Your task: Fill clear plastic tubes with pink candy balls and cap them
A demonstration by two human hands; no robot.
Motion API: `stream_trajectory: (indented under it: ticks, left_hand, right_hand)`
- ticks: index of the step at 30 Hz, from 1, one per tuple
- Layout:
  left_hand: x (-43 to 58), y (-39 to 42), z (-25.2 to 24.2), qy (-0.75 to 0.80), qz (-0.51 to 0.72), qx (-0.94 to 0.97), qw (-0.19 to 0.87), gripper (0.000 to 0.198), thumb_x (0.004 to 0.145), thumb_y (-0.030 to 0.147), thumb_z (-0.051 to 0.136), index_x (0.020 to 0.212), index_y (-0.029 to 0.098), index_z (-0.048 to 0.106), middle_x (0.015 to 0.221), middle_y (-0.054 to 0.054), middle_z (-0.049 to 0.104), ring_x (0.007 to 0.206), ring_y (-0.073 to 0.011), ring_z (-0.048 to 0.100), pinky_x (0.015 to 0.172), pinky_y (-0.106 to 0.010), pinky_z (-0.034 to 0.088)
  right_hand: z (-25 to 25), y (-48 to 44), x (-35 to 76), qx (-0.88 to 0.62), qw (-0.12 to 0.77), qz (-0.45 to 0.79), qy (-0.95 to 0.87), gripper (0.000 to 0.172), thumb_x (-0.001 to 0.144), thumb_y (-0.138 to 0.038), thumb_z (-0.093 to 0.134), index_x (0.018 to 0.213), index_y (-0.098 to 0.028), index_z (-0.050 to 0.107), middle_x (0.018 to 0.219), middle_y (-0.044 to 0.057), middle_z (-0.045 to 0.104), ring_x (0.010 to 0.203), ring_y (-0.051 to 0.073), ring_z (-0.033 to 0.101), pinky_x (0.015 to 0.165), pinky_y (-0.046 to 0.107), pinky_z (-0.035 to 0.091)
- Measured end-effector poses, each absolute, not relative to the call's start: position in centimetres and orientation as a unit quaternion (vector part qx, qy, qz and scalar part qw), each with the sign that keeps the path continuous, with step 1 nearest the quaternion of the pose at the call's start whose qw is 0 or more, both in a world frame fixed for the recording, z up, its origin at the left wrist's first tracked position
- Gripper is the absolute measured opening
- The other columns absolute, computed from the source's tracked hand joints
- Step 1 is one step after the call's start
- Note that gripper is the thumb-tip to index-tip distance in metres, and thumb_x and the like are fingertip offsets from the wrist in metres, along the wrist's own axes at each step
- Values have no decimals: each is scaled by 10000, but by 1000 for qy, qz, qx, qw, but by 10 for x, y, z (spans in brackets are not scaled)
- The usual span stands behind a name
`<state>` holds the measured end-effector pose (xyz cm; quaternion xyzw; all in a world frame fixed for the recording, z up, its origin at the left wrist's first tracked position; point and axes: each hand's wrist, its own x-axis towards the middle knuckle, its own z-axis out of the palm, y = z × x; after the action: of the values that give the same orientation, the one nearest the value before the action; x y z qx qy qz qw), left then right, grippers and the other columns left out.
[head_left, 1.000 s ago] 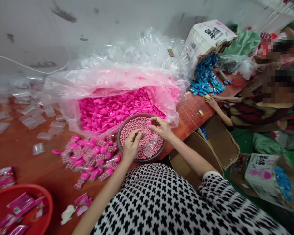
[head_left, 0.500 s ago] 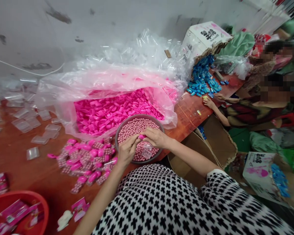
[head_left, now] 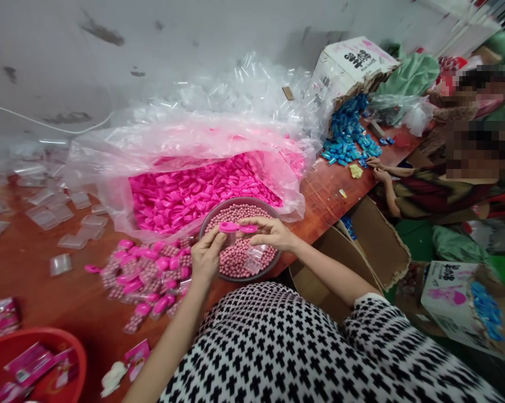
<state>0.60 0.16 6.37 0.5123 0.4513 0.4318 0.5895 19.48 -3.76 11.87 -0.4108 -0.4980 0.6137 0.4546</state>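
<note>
A pink flip cap [head_left: 238, 227], its lid swung out flat, is held between my two hands over the bowl. My left hand [head_left: 207, 254] pinches its left end; something clear seems to hang below the cap there, partly hidden by the fingers. At the other end, the fingers of my right hand [head_left: 273, 233] grip the lid. Beneath them stands a grey bowl [head_left: 202, 223] full of small pink balls [head_left: 235, 263]. A clear plastic container [head_left: 255, 256] lies on the balls under my right hand.
Behind the bowl lies a plastic bag of pink caps [head_left: 185, 193]. Filled containers with pink caps [head_left: 145, 268] are heaped to the left, near clear empty ones [head_left: 74, 240]. A red basin [head_left: 78, 350] stands front left. A co-worker's hands [head_left: 378, 168] are near blue packets [head_left: 349, 140].
The pink cap has been opened out flat, and my hands have moved slightly apart and up. The co-worker's hand has let go of a yellowish piece on the table.
</note>
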Motion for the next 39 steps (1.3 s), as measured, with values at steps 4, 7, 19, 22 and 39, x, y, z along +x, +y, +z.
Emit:
stream_trajectory:
  ticks: [4, 7, 19, 22, 39]
  left_hand:
    - [3, 0, 73, 427, 427, 595, 531, 286, 776, 396, 652, 970, 201, 730, 1002, -50, 725, 927, -222, 665, 900, -376, 517]
    - [6, -2, 81, 349, 423, 697, 462, 199, 817, 312, 625, 964, 233, 731, 948, -30, 730, 979, -209, 634, 932, -382, 494]
    - [7, -16, 64, 368, 449, 699, 417, 216, 884, 245, 533, 1006, 196, 705, 1021, -71, 715, 986, -186, 658, 917, -367, 528]
    - [0, -10, 55, 393, 435, 691, 422, 223, 882, 262, 531, 1001, 189, 705, 1018, -74, 717, 989, -192, 659, 920, -371, 526]
    - [-92, -17, 22, 565, 354, 695, 270, 295, 892, 310, 519, 1099, 147, 652, 1107, -87, 680, 1110, -194, 588, 1007, -411, 451]
  right_hand:
    - [109, -35, 198, -418, 501, 668, -357, 373, 651, -378, 786, 945, -188, 656, 731, -23, 652, 674, 103, 632, 726, 271, 529]
    - [108, -30, 199, -439, 470, 702, -306, 390, 571, -350, 837, 866, -169, 658, 780, -22, 649, 698, 95, 620, 668, 231, 531]
    - [86, -31, 148, -407, 449, 780, -160, 187, 637, -286, 704, 743, -142, 652, 757, 32, 672, 740, 150, 589, 766, 339, 526]
    - [78, -25, 131, -405, 435, 791, -144, 234, 688, -365, 655, 810, -166, 639, 800, 42, 683, 814, 174, 599, 778, 356, 528]
    - [46, -25, 226, -517, -92, 318, -789, 279, 826, -219, 581, 1089, -146, 640, 1080, 125, 628, 1005, 244, 569, 876, 363, 442]
